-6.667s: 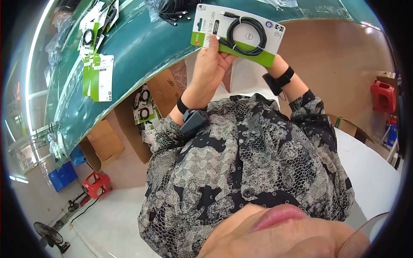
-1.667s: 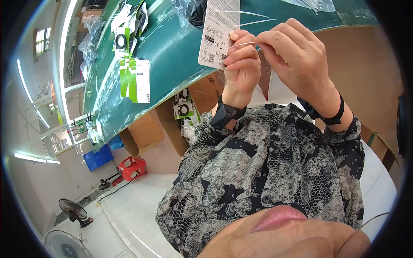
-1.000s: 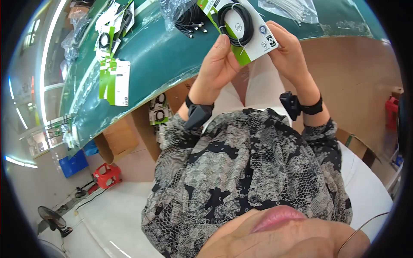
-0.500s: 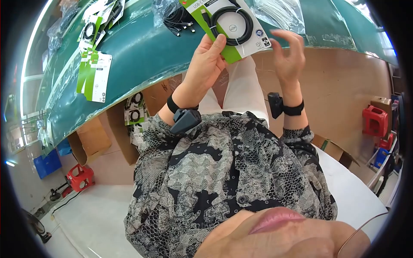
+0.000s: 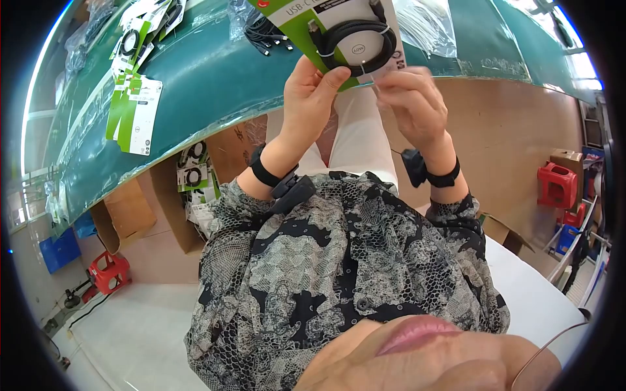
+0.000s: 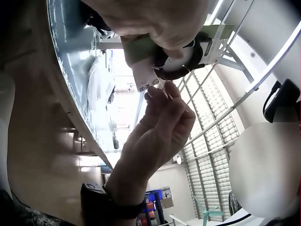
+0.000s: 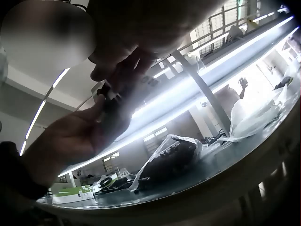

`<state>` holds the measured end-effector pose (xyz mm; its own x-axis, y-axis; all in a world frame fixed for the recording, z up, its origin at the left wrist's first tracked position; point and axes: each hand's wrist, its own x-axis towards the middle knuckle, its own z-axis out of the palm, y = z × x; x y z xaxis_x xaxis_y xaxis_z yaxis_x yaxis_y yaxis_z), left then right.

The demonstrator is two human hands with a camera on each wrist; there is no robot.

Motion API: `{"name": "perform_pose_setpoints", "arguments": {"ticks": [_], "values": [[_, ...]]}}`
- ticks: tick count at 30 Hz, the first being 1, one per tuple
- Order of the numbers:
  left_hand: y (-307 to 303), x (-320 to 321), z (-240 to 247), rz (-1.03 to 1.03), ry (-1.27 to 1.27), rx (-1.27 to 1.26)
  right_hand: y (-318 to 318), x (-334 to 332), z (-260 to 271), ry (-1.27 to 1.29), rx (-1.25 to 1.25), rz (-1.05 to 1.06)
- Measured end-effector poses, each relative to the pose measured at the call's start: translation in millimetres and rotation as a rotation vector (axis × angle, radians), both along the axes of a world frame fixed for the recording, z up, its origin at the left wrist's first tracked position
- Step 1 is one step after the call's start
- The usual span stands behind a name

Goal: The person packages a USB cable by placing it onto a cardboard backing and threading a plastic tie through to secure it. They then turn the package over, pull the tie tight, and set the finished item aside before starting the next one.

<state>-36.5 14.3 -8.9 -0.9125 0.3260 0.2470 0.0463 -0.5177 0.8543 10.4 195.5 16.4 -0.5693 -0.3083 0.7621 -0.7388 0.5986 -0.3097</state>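
My left hand [image 5: 310, 98] holds the lower left edge of a white-and-green USB-C cable card [image 5: 287, 14], thumb on its front. A coiled black USB cable [image 5: 390, 47] lies on the card, bound by white cable ties. At the lower edge of the coil, the fingers of my right hand [image 5: 417, 104] pinch the thin white tail of a cable tie [image 5: 372, 77]. In the left wrist view the right hand [image 6: 162, 125] has its fingertips together just below the coil [image 6: 176, 70]. The right wrist view is dark and blurred around the hands.
Carded cables [image 5: 134, 114] are stacked on the green table [image 5: 208, 72] at left. Loose black cables [image 5: 267, 32] and a plastic bag of white ties [image 5: 427, 26] lie farther back. Below the table edge, a cardboard box [image 5: 173, 202] holds more carded cables.
The card was turned from its back to its front, and long white tie ends seen earlier are out of view. The right hand left the card's edge, then came to the coil's lower edge.
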Motion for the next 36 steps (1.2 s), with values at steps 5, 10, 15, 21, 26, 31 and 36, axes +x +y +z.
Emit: {"name": "perform_pose_setpoints", "arguments": {"ticks": [5, 10, 15, 21, 26, 31, 36], "values": [[-10.6, -12.6, 1.8, 0.252, 0.744, -0.312, -3.1, 15.8, -30.5, -0.518, -0.875, 0.378], [-8.5, -10.6, 4.5, 0.377, 1.09, -0.396, -7.1, 30.6, -33.3, -0.442, -1.066, 0.466], [-12.8, -9.3, 7.4, 0.38, 1.118, -0.425, 13.3, 51.5, -61.0, -0.614, -0.946, 0.44], [-16.1, -10.6, 13.1, 0.351, 1.205, -0.428, 24.9, 80.2, -83.1, -0.92, -1.215, 0.264], [-16.0, -6.8, 15.0, 0.336, 1.11, -0.353, -19.2, 50.3, -4.6, -0.484, -0.945, 0.289], [-11.8, -3.1, 16.3, 0.251, 0.976, -0.169, -13.4, 113.7, -71.8, -0.795, -1.224, 0.359], [-8.3, -2.0, 18.6, 0.281, 1.065, -0.204, 33.0, 150.5, -148.8, -1.212, -1.556, 0.426]]}}
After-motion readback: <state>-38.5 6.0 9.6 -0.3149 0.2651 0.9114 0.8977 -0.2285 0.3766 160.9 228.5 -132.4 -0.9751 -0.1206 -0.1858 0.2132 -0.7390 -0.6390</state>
